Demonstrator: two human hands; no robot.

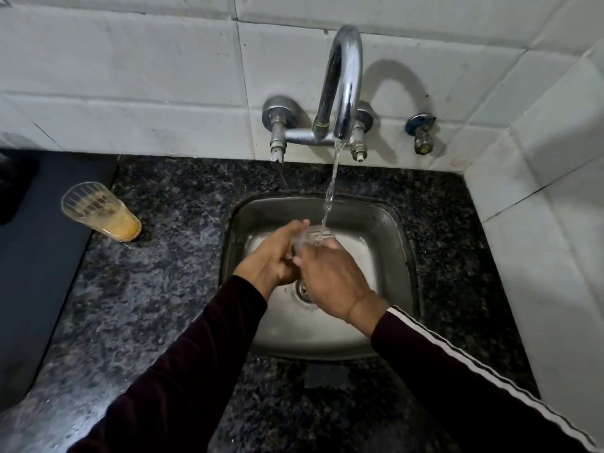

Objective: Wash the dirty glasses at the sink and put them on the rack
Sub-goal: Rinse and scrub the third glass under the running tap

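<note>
Over the steel sink both my hands hold a clear glass under the running stream from the chrome tap. My left hand wraps round the glass from the left, and my right hand grips it from the near right side. Most of the glass is hidden between my fingers; only its rim shows. A second glass, dirty with an orange residue at its bottom, stands on the granite counter to the left of the sink.
White tiled walls close in behind and on the right. A small valve sticks out of the wall right of the tap. A dark mat or tray lies on the left beside the dirty glass.
</note>
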